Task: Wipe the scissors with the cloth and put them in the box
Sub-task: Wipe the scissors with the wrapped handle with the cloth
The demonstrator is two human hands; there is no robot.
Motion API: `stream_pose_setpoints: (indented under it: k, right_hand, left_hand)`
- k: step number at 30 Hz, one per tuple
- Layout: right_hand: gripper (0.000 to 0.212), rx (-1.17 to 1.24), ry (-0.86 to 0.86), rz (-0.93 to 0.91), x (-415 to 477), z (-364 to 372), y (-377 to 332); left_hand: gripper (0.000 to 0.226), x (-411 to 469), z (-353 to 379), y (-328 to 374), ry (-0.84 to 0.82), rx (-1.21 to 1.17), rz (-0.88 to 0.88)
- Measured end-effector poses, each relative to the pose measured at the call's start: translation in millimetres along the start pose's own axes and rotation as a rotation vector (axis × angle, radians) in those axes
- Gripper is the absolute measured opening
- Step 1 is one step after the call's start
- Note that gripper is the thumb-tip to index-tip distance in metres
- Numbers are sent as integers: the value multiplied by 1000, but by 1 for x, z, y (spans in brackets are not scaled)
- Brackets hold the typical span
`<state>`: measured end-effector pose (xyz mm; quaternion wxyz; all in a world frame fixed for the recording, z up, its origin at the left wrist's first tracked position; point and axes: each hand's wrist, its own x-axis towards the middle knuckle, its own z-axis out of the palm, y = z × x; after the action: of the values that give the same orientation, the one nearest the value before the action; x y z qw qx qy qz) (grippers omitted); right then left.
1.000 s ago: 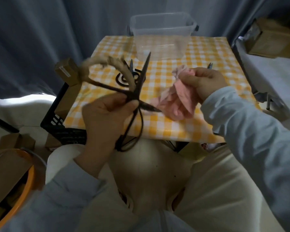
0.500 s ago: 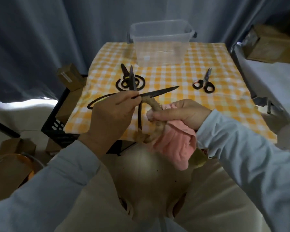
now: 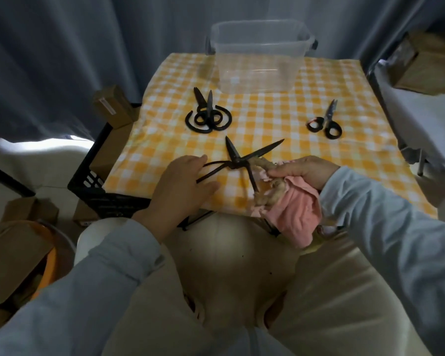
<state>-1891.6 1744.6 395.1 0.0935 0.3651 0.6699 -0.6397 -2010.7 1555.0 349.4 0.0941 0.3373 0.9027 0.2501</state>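
No legible text or numbers anywhere. Only candidate: the white label on the small cardboard box at left, too blurred to read.

On the table, far edge, middle: plastic box. Before it to the left, two pairs of scissors (one lying over the other); to the right, small scissors. Near the front edge, open scissors, between left hand and right hand with cloth. Left of the table, crate.
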Motion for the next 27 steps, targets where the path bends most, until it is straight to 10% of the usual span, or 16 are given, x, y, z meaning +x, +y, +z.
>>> stream_pose_setpoints:
  k: [9, 18, 27]
  right_hand:
    - [34, -694, 384, -409, -25, -38, -47]
    - [48, -1363, 135, -653, 52, 34, -25]
    - [33, -1363, 86, -697, 56, 32, -24]
  left_hand:
    - [54, 15, 10, -2, 22, 131, 55]
    - [23, 23, 23, 10, 172, 197, 310]
    - [23, 31, 24, 8, 166, 251, 289]
